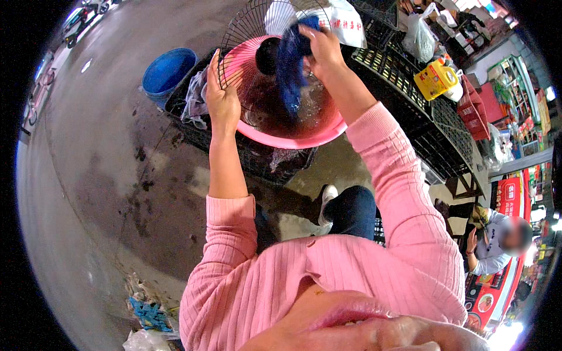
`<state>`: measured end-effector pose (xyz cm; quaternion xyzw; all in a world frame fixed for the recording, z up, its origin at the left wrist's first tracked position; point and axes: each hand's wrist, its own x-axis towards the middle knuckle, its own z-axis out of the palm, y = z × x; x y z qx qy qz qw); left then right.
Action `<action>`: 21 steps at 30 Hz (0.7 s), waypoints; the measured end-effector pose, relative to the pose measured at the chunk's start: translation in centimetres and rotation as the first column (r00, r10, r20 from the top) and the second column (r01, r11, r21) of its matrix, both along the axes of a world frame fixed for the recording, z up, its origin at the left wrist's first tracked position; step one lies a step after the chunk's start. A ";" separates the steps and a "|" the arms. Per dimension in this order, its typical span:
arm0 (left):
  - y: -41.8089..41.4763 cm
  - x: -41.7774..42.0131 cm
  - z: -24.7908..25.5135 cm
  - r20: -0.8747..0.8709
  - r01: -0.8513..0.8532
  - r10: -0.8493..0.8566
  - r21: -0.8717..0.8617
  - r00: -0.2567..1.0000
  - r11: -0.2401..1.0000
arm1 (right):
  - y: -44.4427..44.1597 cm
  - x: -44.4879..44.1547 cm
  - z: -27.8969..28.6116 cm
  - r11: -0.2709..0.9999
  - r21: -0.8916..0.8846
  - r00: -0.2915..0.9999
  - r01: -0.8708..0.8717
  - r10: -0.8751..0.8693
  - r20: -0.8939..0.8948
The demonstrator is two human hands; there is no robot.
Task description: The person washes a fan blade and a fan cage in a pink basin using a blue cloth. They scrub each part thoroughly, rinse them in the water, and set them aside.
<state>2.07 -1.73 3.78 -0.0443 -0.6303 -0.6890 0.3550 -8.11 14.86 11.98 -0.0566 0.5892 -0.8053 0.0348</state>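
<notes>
My left hand (222,105) grips the rim of a round black wire fan guard (265,57), which is tilted up over a pink plastic basin (290,142). A wet, dark blue cloth (290,72) hangs from my right hand (324,50), blurred against the wires. Brownish water (272,120) with some bubbles fills the basin's lower part. The guard's far edge runs out at the top of the view.
Beneath the basin is a black plastic crate (259,164), with a blue bucket (164,91) to its left. Black crates (408,114) line the right side, near a yellow jug (432,83) and a red basket (473,109). A white bag (351,28) lies behind. Another person (494,239) is at far right.
</notes>
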 end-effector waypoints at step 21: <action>-0.7 -0.8 -1.4 -0.062 -0.160 0.149 -0.264 0.987 0.951 | 0.8 -6.0 -12.0 0.366 0.885 0.822 0.288 0.380 -0.424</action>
